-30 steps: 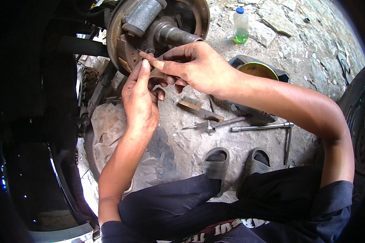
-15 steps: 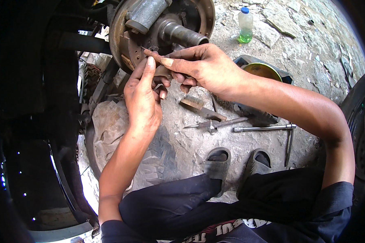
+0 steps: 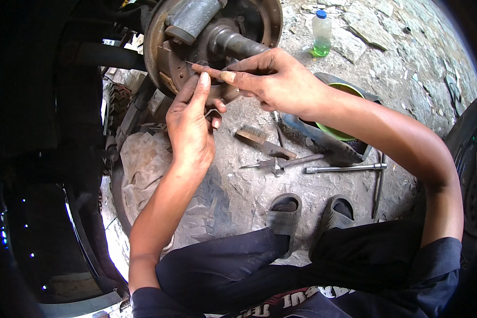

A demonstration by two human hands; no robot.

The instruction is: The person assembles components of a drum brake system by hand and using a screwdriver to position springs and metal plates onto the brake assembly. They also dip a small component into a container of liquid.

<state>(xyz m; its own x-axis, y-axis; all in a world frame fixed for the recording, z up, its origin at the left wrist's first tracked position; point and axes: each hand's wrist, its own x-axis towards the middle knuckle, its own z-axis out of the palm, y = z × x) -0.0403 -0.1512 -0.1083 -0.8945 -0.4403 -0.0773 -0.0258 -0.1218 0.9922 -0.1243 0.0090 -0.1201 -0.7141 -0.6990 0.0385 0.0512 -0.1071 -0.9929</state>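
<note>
One small rusty rod-shaped piece (image 3: 213, 72) lay between the two hands; its near end was pinched by the right hand (image 3: 274, 84), fingers together on it; the left hand (image 3: 188, 122) had its thumb tip against the underside, other fingers loosely curled; one wheel hub (image 3: 233, 42) stood exposed just beyond both hands; the work seemed partway, hub bared, piece handheld, what was left untold; one wire brush (image 3: 265, 143) lay below the right hand.
</note>
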